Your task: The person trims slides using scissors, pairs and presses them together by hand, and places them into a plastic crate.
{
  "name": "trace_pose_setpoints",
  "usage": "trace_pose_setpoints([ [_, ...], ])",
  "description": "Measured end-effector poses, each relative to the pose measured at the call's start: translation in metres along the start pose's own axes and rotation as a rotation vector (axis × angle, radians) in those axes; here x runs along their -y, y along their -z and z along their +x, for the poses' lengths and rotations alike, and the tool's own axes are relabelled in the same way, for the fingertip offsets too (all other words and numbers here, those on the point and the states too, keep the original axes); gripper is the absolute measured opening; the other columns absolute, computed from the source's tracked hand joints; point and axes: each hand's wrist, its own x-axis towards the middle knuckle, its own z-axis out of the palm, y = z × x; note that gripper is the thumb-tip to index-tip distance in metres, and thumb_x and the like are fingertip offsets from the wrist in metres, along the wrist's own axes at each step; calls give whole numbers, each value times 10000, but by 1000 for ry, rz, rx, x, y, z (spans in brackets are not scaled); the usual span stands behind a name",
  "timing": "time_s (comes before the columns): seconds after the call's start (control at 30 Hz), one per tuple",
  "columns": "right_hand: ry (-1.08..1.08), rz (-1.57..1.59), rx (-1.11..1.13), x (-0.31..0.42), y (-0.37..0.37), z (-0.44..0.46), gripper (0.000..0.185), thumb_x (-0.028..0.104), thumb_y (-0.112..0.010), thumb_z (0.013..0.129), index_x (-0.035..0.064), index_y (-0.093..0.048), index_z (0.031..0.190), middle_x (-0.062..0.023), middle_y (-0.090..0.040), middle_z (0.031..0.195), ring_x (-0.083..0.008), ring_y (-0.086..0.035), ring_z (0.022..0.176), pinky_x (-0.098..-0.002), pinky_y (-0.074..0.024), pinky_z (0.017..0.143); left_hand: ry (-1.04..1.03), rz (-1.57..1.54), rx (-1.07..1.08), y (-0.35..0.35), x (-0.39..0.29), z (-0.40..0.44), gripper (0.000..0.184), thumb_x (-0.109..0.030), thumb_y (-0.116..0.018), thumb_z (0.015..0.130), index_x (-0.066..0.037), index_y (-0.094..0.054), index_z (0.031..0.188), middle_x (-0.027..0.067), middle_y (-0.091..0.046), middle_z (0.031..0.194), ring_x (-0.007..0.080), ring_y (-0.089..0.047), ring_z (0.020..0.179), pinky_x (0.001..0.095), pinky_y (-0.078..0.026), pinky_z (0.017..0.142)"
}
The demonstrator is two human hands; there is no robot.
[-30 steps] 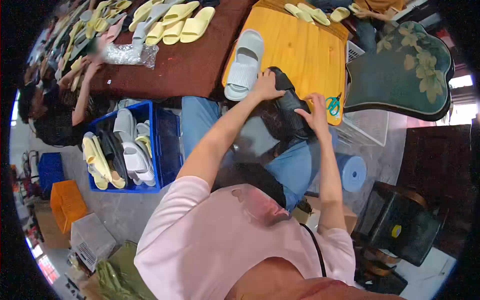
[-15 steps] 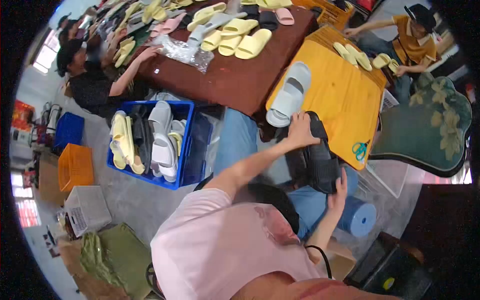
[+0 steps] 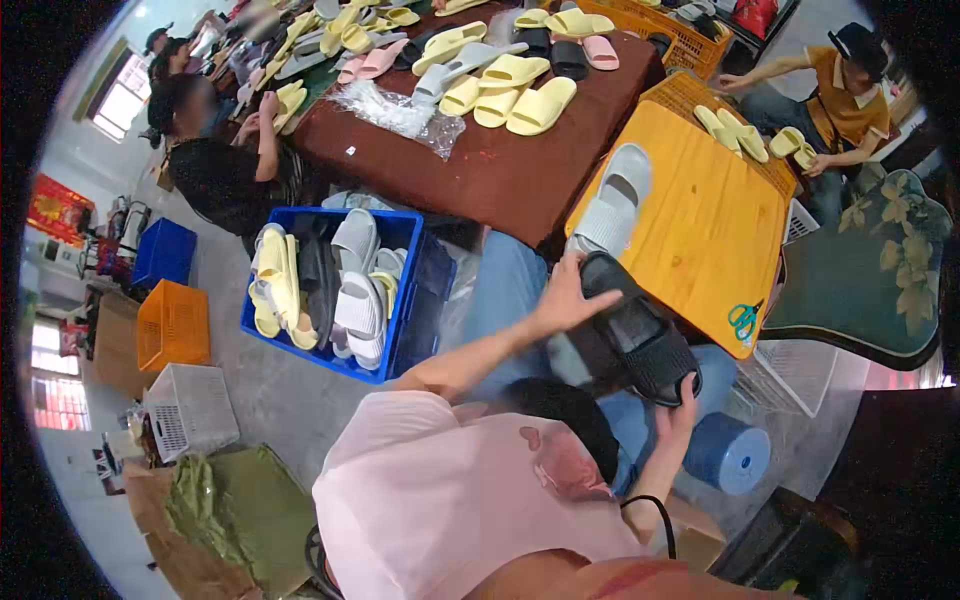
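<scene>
Black slide sandal [image 3: 650, 340], ribbed across its strap, is held up slantwise over the person's lap, just off the near edge of a yellow wooden board [image 3: 700, 220]. The left hand [image 3: 568, 305] is clamped on its heel end, thumb laid across the top; the right hand [image 3: 678, 410] grips the toe end, fingers curled up round the side. From where I stand, a light grey slide [image 3: 612, 205] lies on the board just beyond that left hand, and teal-handled scissors [image 3: 743, 320] rest by the board's right corner. To the person's left, on the floor, sits a blue plastic crate [image 3: 408, 290] packed with yellow, black and grey slides. Across the brown-covered table [image 3: 480, 185], yellow slides [image 3: 540, 105] are set out near a crumpled clear plastic bag [image 3: 400, 115]. Over to the right, a co-worker in a dark hat [image 3: 860, 50] sits touching another yellow slide [image 3: 803, 155].
</scene>
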Motion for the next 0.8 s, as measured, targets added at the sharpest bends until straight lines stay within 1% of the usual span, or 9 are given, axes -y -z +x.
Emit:
trace_pose_setpoints([
  [0.03, 36, -49, 83, 12, -23, -2, 734, 401, -659, 964, 27, -368, 1525, -155, -442, 1526, -318, -434, 1398, -482, -372, 1155, 61, -111, 110, 24, 2, 7, 917, -568, -752, 815, 34, -354, 1380, 333, -528, 1316, 445, -555, 1225, 472, -461, 1000],
  [0.1, 31, -162, 195, 25, -49, -1, 849, 504, -671, 920, 15, -350, 1536, -139, -441, 1528, -280, -434, 1398, -439, -351, 1166, 125, -122, 217, 58, 5, 17, 681, -524, -636, 934, -48, -426, 1374, 275, -663, 1126, 445, -638, 1104, 480, -498, 943],
  [0.13, 12, -192, 244, 28, -53, 4, 873, 536, -672, 906, 12, -360, 1531, -133, -444, 1525, -275, -439, 1392, -438, -354, 1163, -29, -190, 119, 57, 26, 20, 525, -462, -634, 961, -43, -542, 1263, 214, -692, 1053, 360, -678, 1023, 432, -517, 888],
  [0.23, -33, -294, 316, 22, -64, 18, 1005, 656, -676, 836, -21, -373, 1514, -144, -446, 1521, -269, -452, 1381, -412, -352, 1161, -11, -349, -12, 71, 41, 15, 414, -381, -650, 979, 33, -652, 977, 83, -655, 832, 124, -576, 805, 315, -477, 723],
  [0.3, -46, -364, 358, 18, -82, 25, 1059, 690, -686, 807, -34, -370, 1511, -147, -445, 1522, -263, -453, 1381, -405, -353, 1158, 67, -322, -160, 73, 49, 3, 359, -326, -601, 1017, 20, -631, 923, 41, -611, 793, 99, -533, 823, 290, -450, 760],
  [0.4, 13, -402, 345, 8, -105, 25, 1045, 667, -707, 809, -39, -383, 1509, -151, -451, 1520, -260, -458, 1376, -401, -361, 1150, 99, -386, -286, 74, 62, -17, 384, -338, -580, 1025, 22, -613, 894, 40, -569, 774, 106, -509, 783, 283, -433, 734],
  [0.5, -16, -492, 375, 1, -110, 33, 995, 644, -697, 837, -40, -404, 1497, -146, -447, 1526, -258, -461, 1372, -397, -362, 1146, 160, -387, -384, 66, 81, -34, 386, -344, -646, 980, 32, -624, 897, 113, -575, 715, 135, -516, 724, 338, -453, 688],
  [0.63, 39, -599, 380, -1, -116, 39, 924, 617, -628, 916, -55, -386, 1502, -145, -454, 1521, -244, -458, 1375, -376, -356, 1142, 207, -402, -444, 58, 84, -45, 398, -364, -688, 942, 27, -633, 889, 170, -631, 756, 222, -617, 726, 362, -480, 700],
  [0.8, 96, -697, 367, -4, -112, 45, 708, 500, -525, 1021, -61, -466, 1448, -140, -491, 1490, -249, -477, 1350, -376, -320, 1158, 265, -428, -398, 58, 75, -47, 394, -355, -700, 934, 29, -620, 892, 163, -615, 754, 213, -607, 744, 351, -480, 719],
])
